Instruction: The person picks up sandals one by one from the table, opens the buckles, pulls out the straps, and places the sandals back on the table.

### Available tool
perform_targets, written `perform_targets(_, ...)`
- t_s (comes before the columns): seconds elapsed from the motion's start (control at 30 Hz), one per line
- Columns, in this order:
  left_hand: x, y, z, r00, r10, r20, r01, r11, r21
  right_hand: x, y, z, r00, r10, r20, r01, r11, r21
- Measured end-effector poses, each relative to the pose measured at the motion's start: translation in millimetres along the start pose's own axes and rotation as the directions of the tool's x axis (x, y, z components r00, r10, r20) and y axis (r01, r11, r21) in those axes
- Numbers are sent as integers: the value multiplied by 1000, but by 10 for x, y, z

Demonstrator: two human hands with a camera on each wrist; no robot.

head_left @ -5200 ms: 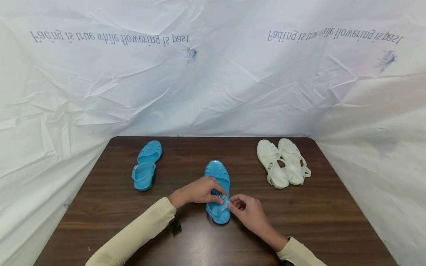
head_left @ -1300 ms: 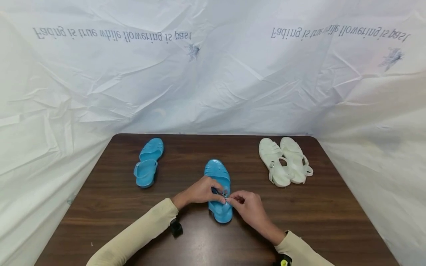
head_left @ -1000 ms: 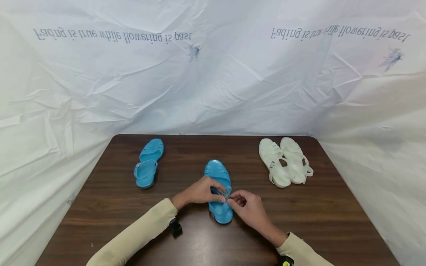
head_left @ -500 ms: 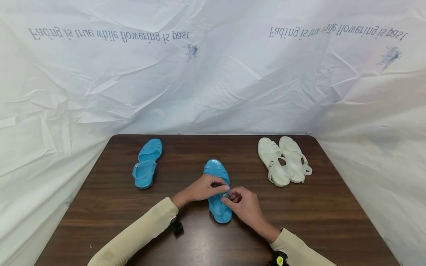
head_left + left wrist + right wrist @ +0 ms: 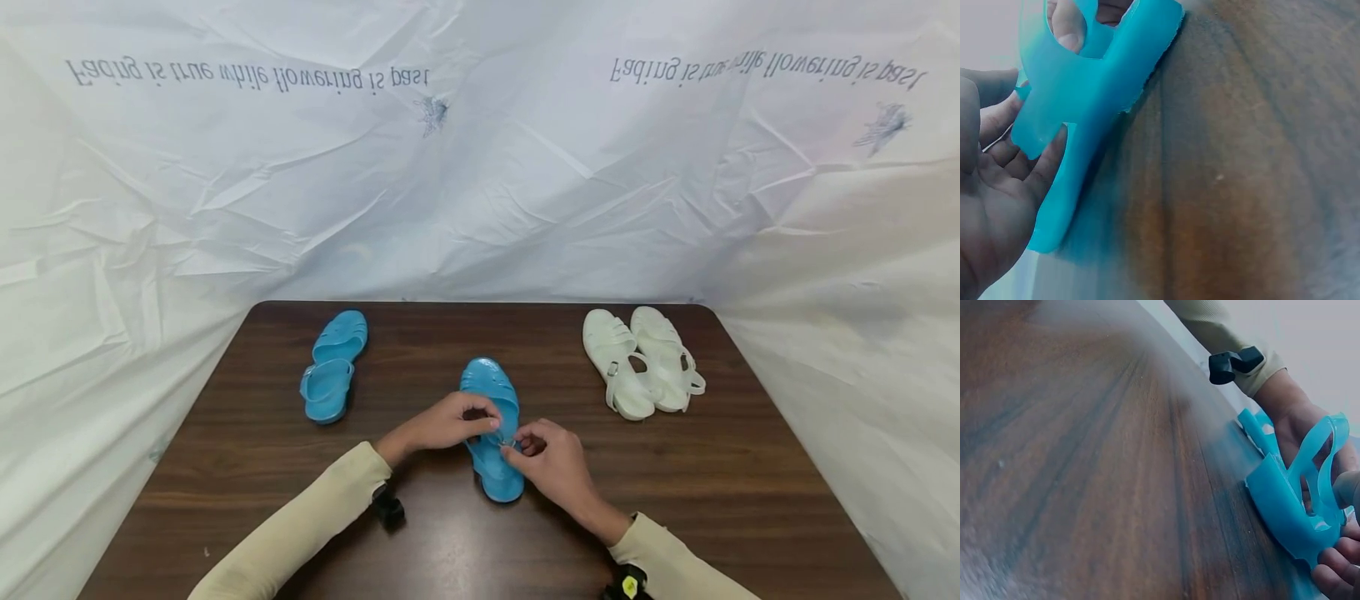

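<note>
A blue jelly sandal (image 5: pixel 486 380) lies in the middle of the table, toe pointing away, with a small metal buckle (image 5: pixel 507 443) on its ankle strap. My left hand (image 5: pixel 444 422) reaches over it from the left, thumb and forefinger pinching the strap's end; in the left wrist view the other fingers sit beside the blue strap (image 5: pixel 1054 94). From the right, my right hand (image 5: pixel 558 468) grips the strap by the buckle between thumb and forefinger. The right wrist view has the raised strap loop (image 5: pixel 1311 447) against the right thumb; the fingertips partly hide the buckle.
Another blue sandal (image 5: pixel 330 392) lies at the back left. Two white sandals (image 5: pixel 628 392) sit side by side at the back right. White sheeting (image 5: pixel 480 167) hangs behind the dark wooden table (image 5: pixel 675 500).
The left fingers have drawn back from the buckle, a little up and left. The right hand stays close to the buckle, its thumb slightly further left. The other sandals have not moved.
</note>
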State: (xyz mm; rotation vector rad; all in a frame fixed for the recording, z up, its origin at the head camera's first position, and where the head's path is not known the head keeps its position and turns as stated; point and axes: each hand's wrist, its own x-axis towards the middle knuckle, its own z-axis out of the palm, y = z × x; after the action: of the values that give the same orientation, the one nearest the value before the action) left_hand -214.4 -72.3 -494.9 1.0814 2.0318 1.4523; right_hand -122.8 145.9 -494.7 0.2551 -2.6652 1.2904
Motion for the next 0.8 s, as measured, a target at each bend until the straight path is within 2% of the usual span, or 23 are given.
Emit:
perform_targets(0.27,-23,-70,38,998,-10,-65,4,996,-90,0,6,-12,1000,-25,-10,25,999,-31)
perform_targets(0.63,-61,-83,40,986,-109,-125,78,970,-229,-21,49,-7,999,-43,-25,43,999,-13)
perform_targets(0.8,-48,-52,41,980,-134,-150,100,972,-213,-27,72,-12,999,-42,-21,42,999,-4)
